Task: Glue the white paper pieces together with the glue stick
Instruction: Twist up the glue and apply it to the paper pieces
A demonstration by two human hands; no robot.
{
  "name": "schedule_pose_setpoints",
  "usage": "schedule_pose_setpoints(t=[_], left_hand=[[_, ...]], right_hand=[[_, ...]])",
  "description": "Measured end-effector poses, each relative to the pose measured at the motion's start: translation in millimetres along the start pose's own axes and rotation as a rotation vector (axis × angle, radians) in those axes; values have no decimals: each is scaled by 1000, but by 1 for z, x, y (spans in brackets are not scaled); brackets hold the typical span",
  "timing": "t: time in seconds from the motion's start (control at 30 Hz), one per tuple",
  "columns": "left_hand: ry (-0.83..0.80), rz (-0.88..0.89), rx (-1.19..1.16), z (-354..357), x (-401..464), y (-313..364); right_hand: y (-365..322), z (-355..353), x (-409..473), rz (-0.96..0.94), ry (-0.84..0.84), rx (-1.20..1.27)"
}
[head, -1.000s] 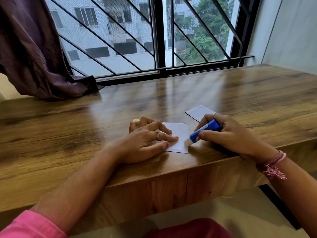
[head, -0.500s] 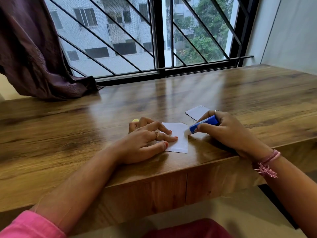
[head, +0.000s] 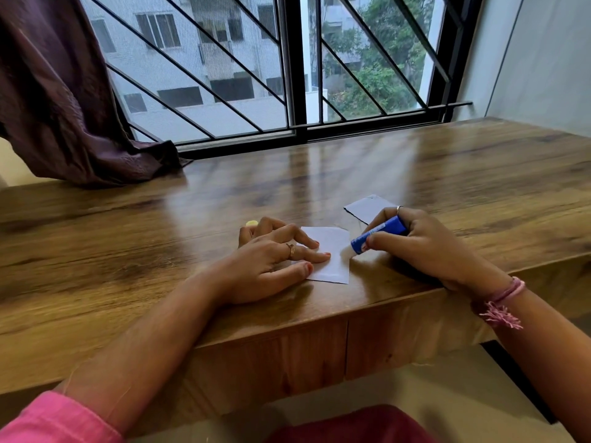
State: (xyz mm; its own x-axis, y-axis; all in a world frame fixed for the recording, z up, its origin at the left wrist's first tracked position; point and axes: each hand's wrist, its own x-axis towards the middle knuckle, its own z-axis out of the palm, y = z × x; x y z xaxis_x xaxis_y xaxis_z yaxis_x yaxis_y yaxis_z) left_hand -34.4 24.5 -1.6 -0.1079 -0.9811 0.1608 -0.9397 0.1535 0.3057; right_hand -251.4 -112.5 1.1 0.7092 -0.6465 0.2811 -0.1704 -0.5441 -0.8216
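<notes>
My left hand [head: 275,260] presses flat, fingers straight, on white paper [head: 332,254]; my right hand [head: 425,247] grips the blue glue stick [head: 377,235] at its edge on the wooden surface [head: 160,238].

A glossy wooden tabletop [head: 447,174] runs to a black-barred window [head: 287,75] — daylight, a pale building and trees outside. A dark purple curtain [head: 57,107] drapes at left; a grey wall [head: 543,59] stands right.

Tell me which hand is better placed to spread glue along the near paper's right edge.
Right. The right hand grips the glue stick, its tip at that edge of the paper. The left hand presses the paper flat.
</notes>
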Motion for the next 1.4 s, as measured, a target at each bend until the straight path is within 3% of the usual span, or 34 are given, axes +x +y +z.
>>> schedule_pose_setpoints(t=[0.1, 0.2, 0.27, 0.4, 0.53, 1.03, 1.23, 1.4], left_hand=[[-2, -16, 9, -1, 0, 3], [-9, -32, -9, -2, -1, 5], [-6, -33, -8, -3, -1, 5], [-13, -34, -11, -3, -1, 6], [-16, -41, -29, -3, -1, 5], [-13, -41, -33, -2, -1, 3], [-13, -42, -43, -2, -1, 3], [-8, -37, -52, -1, -1, 0]], right_hand=[[1, 1, 0, 4, 44, -14], [-3, -2, -6, -67, -110, -44], [-2, -1, -5, -80, -105, -46], [10, -3, 5, 120, 130, 272], [12, -9, 15, 177, 87, 415], [11, -9, 30, -74, -137, 12], [14, -5, 38, -26, -4, -20], [15, -8, 36, -38, -91, -25]])
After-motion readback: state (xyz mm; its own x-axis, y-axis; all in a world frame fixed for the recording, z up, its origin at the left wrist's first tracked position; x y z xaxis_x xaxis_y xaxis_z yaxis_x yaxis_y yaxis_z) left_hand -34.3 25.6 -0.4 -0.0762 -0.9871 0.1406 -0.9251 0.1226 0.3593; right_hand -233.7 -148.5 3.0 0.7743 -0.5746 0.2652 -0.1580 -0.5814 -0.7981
